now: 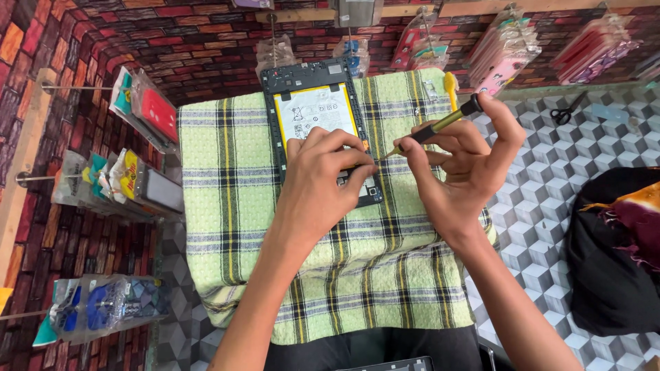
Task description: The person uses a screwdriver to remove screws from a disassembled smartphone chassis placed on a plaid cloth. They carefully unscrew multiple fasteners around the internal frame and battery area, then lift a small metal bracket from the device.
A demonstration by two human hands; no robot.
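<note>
1. Green plaid cloth (240, 227) with black and yellow stripes is spread over the tabletop, hanging down the near edge, and everything sits on it.
2. Left hand (323, 178) is pressed down on the near end of the opened tablet (313, 110), fingers curled over its lower right corner, pinning it to the cloth.
3. Right hand (460, 165) is pinching a small screwdriver (436, 127) with a yellow shaft and black cap, thumb and fingers closed around it, tip pointing left and just about touching the tablet's right edge beside the left fingertips.
4. Tablet lies back-up toward the far side of the cloth, black frame, big white battery showing.
5. Right of that, a black bag (612, 261) sits on the cube-pattern surface (550, 199), and scissors (567, 110) lie further off.
6. Packaged phone cases (505, 51) hang on the far brick-pattern wall.
</note>
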